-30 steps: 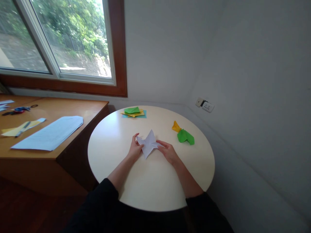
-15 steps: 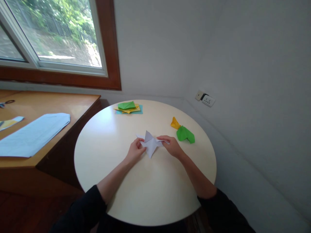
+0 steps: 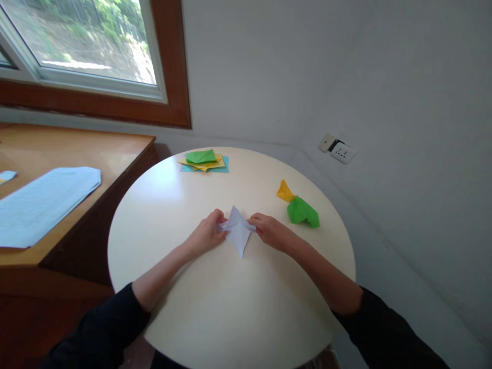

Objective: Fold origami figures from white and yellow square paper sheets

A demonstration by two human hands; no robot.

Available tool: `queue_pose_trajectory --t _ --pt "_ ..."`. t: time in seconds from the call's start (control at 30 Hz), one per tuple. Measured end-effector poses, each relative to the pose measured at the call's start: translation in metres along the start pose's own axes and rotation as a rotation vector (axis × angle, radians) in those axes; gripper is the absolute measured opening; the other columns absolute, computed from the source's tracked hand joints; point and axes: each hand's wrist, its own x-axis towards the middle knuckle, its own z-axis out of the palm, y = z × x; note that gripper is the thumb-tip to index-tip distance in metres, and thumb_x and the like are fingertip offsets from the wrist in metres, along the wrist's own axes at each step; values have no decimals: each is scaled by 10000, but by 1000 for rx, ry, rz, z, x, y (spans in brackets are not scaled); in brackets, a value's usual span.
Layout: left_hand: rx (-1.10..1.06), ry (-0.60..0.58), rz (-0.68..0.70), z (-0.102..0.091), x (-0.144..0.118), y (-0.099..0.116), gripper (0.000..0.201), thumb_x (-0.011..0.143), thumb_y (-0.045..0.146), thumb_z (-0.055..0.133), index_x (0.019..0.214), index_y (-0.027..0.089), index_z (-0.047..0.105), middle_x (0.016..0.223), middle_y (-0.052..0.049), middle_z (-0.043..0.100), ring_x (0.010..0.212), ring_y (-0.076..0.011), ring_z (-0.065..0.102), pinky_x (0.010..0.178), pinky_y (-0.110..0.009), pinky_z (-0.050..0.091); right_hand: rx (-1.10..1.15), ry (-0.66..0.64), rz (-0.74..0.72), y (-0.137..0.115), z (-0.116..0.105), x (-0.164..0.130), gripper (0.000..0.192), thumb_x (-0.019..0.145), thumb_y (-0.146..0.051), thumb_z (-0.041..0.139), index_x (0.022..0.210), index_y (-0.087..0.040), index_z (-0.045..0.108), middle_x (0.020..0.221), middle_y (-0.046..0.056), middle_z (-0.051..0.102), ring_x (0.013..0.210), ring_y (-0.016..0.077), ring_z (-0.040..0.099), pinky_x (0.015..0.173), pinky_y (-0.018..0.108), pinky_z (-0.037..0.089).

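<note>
A folded white paper (image 3: 239,233) with a pointed top and a pointed bottom is held between my two hands above the round table. My left hand (image 3: 209,231) pinches its left side, thumb below and fingers above. On the other side, my right hand (image 3: 269,230) grips the right flap between thumb and fingers. Beyond my right hand lie a green folded paper (image 3: 303,211) and a smaller yellow folded paper (image 3: 285,191), which touch or nearly touch.
The round cream table (image 3: 215,318) bears a stack of green, yellow and blue papers (image 3: 202,160) at its far edge. Left of it, a wooden desk (image 3: 115,141) holds a large pale sheet (image 3: 57,202). A wall socket (image 3: 343,152) is at the right.
My hands have drawn the white paper's sides out, and its middle looks flatter and more diamond-shaped. My right fingers cover less of the right flap. The view has tilted down and come closer.
</note>
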Motion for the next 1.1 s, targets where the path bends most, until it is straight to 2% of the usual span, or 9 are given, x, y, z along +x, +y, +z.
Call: queue_pose_trajectory --t 0.1,0.23,0.37,0.43,0.6,0.77,0.83,0.93,1.1 --pt "129 -105 75 -1 0 -3 135 747 217 508 881 201 502 784 -1 612 752 -164 584 988 -464 315 -22 -25 37 -11 -3 6 323 783 19 401 978 -133 609 936 95 622 873 149 584 776 248 431" --pt "255 -121 206 2 -8 -3 120 797 242 471 802 193 581 853 -30 612 870 -171 569 1050 -467 229 -65 -99 77 -26 -6 11 293 815 -38 414 1026 -137 591 958 98 634 902 155 590 795 245 423" --pt "375 -111 263 2 -23 2 175 816 284 471 803 166 600 1032 -123 561 1078 -252 460 989 -459 326 -121 -139 94 -36 -4 10 299 831 -82 416 1087 -138 561 997 106 639 914 173 605 785 258 446" --pt "402 -105 255 1 -29 5 213 815 319 478 849 143 593 1022 -151 540 1085 -283 428 937 -460 376 -158 -129 89 -40 0 9 312 837 -94 408 1116 -126 545 1025 119 634 921 188 608 789 279 459" --pt "255 -78 167 -7 -34 1 246 835 295 444 1022 156 524 1044 -126 525 1029 -249 468 901 -446 417 -224 -55 26 -48 21 5 407 809 -39 383 1203 -50 484 1160 171 575 1059 219 550 921 323 422" --pt "49 22 80 -18 -31 -12 530 785 235 515 1274 188 314 1140 -117 525 1033 -209 530 890 -399 455 -240 -71 -28 -51 41 6 469 784 -19 369 1246 0 447 1279 204 488 1206 258 444 1009 361 361" --pt "70 16 108 -19 -31 -16 490 776 187 507 1247 204 375 1172 -111 511 1048 -198 535 904 -372 454 -235 -75 -24 -50 45 6 478 789 -18 353 1260 -1 435 1307 205 461 1230 259 419 1022 367 348" --pt "160 -7 173 -16 -30 -20 293 783 152 481 1064 189 552 1164 -112 513 1009 -187 563 862 -323 480 -216 -88 -12 -47 45 5 489 797 -14 330 1278 -15 420 1334 190 435 1251 251 395 1030 373 338" --pt "349 -42 280 -8 -17 -16 210 796 135 488 953 165 625 980 -91 619 902 -181 587 804 -312 494 -194 -155 -13 -34 32 0 488 804 -15 327 1281 -59 424 1344 147 438 1263 215 383 1046 380 309"
